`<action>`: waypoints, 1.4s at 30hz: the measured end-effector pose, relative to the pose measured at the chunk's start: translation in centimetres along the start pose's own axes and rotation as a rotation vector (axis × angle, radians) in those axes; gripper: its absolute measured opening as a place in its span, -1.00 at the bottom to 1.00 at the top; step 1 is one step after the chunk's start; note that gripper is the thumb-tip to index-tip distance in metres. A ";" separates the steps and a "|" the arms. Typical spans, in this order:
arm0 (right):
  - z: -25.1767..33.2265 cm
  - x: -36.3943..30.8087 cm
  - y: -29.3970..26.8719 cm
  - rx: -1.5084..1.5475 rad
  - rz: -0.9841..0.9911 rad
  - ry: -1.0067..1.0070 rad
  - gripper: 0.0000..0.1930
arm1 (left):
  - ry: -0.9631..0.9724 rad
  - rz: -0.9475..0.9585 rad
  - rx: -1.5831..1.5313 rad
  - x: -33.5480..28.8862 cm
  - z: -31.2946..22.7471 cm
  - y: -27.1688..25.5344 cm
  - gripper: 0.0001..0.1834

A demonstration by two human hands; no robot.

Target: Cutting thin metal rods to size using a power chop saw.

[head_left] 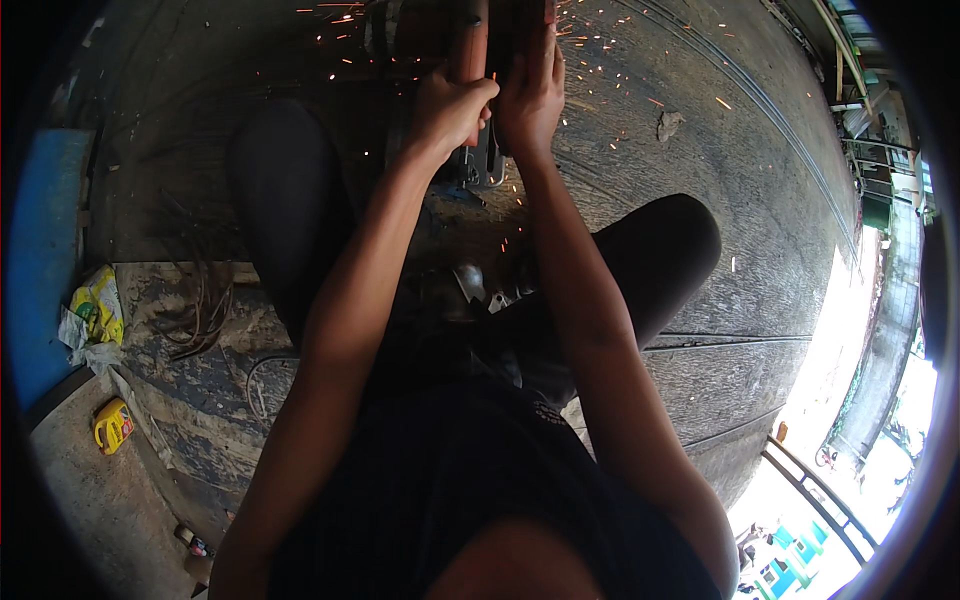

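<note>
At the top middle, my left hand (pixel 450 108) is closed round a red-orange tube (pixel 470 50), thumb across its near side. Close beside it on the right, my right hand (pixel 532 108) has its fingers stretched out along a dark reddish metal piece (pixel 548 12), which runs out of the picture. Below the hands is a dark metal frame (pixel 484 165), mostly hidden by them. Orange sparks (pixel 345 18) fly out on both sides of the hands. Where they start cannot be seen.
My bent knees (pixel 670 235) flank the work. Cables (pixel 740 75) cross the ground at right, and a loose dark cable bundle (pixel 205 310) lies at left. A yellow bag (pixel 97 305), yellow jug (pixel 113 426) and blue panel (pixel 45 260) are far left. A metal rail (pixel 820 495) stands lower right.
</note>
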State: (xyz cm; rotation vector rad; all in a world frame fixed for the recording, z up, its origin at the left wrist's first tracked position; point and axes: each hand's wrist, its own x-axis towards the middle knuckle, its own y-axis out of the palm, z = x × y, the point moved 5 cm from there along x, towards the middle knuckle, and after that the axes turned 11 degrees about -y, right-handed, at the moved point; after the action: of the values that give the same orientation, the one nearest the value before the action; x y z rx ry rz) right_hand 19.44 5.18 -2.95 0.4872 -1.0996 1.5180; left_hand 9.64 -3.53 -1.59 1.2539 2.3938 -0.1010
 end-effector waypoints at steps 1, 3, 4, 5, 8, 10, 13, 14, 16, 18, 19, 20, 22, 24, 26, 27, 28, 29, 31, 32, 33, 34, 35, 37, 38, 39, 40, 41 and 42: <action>0.0 0.0 0.0 0.001 0.001 -0.002 -0.37 | -0.002 -0.003 -0.002 0.0 0.0 0.0 -0.84; 0.0 0.1 0.0 -0.003 0.002 0.002 -0.37 | -0.005 0.006 0.015 0.0 0.0 0.0 -0.85; 0.0 0.0 0.0 -0.003 0.001 0.002 -0.37 | -0.015 0.010 0.020 0.0 0.1 0.1 -0.85; 0.1 0.1 0.0 -0.003 -0.002 -0.008 -0.37 | -0.025 0.006 0.007 0.0 0.1 0.0 -0.86; 0.1 0.0 -0.1 0.004 -0.004 -0.012 -0.37 | -0.024 0.005 -0.011 0.0 0.2 0.0 -0.86; 0.0 -0.1 -0.1 0.009 -0.002 -0.006 -0.37 | -0.014 0.010 -0.018 0.0 0.2 0.0 -0.85; 0.0 -0.1 0.0 -0.033 0.000 -0.008 -0.37 | -0.022 0.030 0.000 -0.1 0.3 0.1 -0.85; 0.1 0.0 -0.1 -0.038 -0.010 -0.030 -0.37 | -0.025 0.016 0.008 -0.1 0.3 0.0 -0.84; 0.3 0.0 -0.1 -0.042 -0.021 -0.054 -0.37 | -0.027 0.002 0.015 -0.1 0.3 0.0 -0.84; 0.1 -0.1 -0.1 -0.004 0.012 0.012 -0.38 | -0.013 -0.008 -0.003 -0.1 0.3 0.0 -0.83; 0.2 -0.1 -0.1 -0.003 0.010 -0.003 -0.38 | -0.021 -0.008 -0.003 -0.1 0.4 0.0 -0.83; 0.1 -0.2 -0.1 0.013 0.023 0.025 -0.37 | -0.024 -0.006 -0.003 -0.1 0.4 0.0 -0.82; 0.0 -0.2 -0.1 0.029 0.036 0.050 -0.37 | -0.024 -0.003 -0.004 -0.1 0.5 0.1 -0.82; 0.1 -0.2 -0.2 -0.009 0.036 0.032 -0.37 | -0.027 -0.008 -0.013 -0.1 0.5 0.0 -0.83; 0.2 -0.1 -0.2 -0.005 0.031 -0.003 -0.37 | -0.027 -0.024 0.005 0.0 0.6 0.0 -0.83; 0.3 -0.1 -0.2 -0.005 0.028 -0.029 -0.36 | -0.021 -0.037 0.022 0.0 0.6 -0.1 -0.83; 0.3 -0.1 -0.1 -0.005 0.029 -0.028 -0.36 | -0.030 -0.036 0.026 0.0 0.6 -0.1 -0.83; 0.2 -0.1 -0.1 -0.005 0.020 -0.020 -0.36 | -0.016 -0.033 0.021 0.0 0.6 -0.1 -0.84; 0.3 -0.1 -0.2 -0.007 0.011 -0.014 -0.36 | 0.000 -0.029 0.016 0.0 0.5 0.0 -0.84; 0.3 -0.1 -0.2 -0.001 0.013 -0.009 -0.37 | -0.008 -0.022 0.011 0.0 0.6 0.0 -0.84; 0.2 -0.1 -0.2 0.008 0.015 0.003 -0.37 | -0.005 -0.014 0.002 -0.1 0.6 0.0 -0.84; 0.3 -0.1 -0.2 0.007 0.015 -0.004 -0.37 | -0.015 -0.016 0.005 -0.1 0.6 0.0 -0.84; 0.4 -0.1 -0.3 -0.001 0.017 -0.018 -0.37 | -0.023 -0.011 0.006 -0.1 0.6 0.0 -0.84; 0.5 0.0 -0.3 -0.010 0.018 -0.032 -0.36 | -0.031 -0.004 0.007 -0.2 0.7 0.0 -0.84; 0.5 0.0 -0.3 -0.018 0.028 -0.017 -0.36 | -0.027 -0.008 -0.007 -0.2 0.6 0.0 -0.83; 0.4 -0.1 -0.3 -0.026 0.037 -0.002 -0.37 | -0.023 -0.013 -0.020 -0.2 0.6 0.0 -0.83; 0.4 -0.1 -0.3 -0.026 0.036 -0.002 -0.37 | -0.022 -0.013 -0.019 -0.2 0.6 0.0 -0.83; 0.4 -0.1 -0.3 -0.024 0.031 -0.014 -0.37 | -0.023 -0.005 -0.016 -0.1 0.6 0.0 -0.81; 0.4 -0.1 -0.3 -0.025 0.026 -0.020 -0.37 | -0.020 -0.002 -0.014 -0.2 0.6 0.0 -0.80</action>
State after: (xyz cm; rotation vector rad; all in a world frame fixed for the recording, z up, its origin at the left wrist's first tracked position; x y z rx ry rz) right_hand 19.63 4.76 -2.74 0.4734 -1.1428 1.5235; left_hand 9.92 -3.80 -2.07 1.2387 2.3747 -0.0964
